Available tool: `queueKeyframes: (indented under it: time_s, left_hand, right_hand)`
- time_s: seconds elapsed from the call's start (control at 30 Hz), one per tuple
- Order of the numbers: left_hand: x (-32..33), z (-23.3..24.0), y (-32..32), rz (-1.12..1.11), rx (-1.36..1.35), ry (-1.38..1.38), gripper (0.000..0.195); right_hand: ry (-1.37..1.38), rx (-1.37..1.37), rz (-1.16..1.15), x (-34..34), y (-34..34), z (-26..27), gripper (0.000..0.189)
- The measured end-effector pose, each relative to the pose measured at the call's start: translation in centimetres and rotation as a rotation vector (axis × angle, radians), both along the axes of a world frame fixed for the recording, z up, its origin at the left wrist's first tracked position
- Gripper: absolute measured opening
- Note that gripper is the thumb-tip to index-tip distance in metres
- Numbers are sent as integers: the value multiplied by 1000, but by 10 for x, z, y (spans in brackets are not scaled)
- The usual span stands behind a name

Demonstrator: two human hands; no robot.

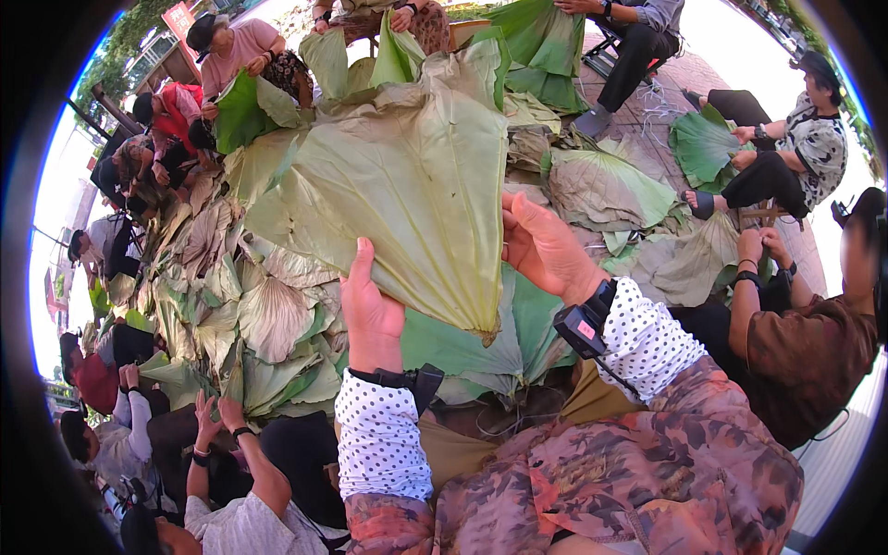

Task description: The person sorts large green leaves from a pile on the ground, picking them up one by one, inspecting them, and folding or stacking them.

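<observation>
A large folded lotus leaf, pale yellow-green with raised veins, is held up before me. Its stem end points down toward my lap and its wide, crumpled end points away. My left hand grips the lower left edge, thumb on the upper face and fingers hidden beneath. At the right edge is my right hand, its fingers curled at the leaf's rim and partly hidden behind it. Below the held leaf, greener lotus leaves lie over my lap area, with stem ends toward me.
A broad heap of dried lotus leaves spreads ahead and left. More folded leaves lie on the right over brick paving. Seated people surround the heap; one co-worker sits close on my right, another on my left.
</observation>
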State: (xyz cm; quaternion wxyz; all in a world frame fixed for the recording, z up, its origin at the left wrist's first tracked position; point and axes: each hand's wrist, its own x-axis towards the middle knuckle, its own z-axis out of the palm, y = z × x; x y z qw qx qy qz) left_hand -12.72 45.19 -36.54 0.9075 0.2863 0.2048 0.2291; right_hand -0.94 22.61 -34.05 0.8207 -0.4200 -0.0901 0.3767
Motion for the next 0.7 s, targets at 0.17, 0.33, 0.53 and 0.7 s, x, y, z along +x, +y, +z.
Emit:
queueKeyframes:
  time_s: [0.17, 0.33, 0.53, 0.7]
  left_hand:
    - [5, 4, -4, -44, 5, -91, 40]
    - [1, -2, 0, -36, 136, -64, 35]
    - [2, -12, 9, 77, 57, 106, 24]
    - [1, -14, 5, 60, 43, 214, 32]
  right_hand:
    - [-16, -93, -171, 15, -7, -19, 18]
    - [5, -50, -261, 28, -19, -27, 18]
    - [26, -45, -222, 24, -16, -28, 19]
    - [47, 6, -139, 29, -17, -38, 20]
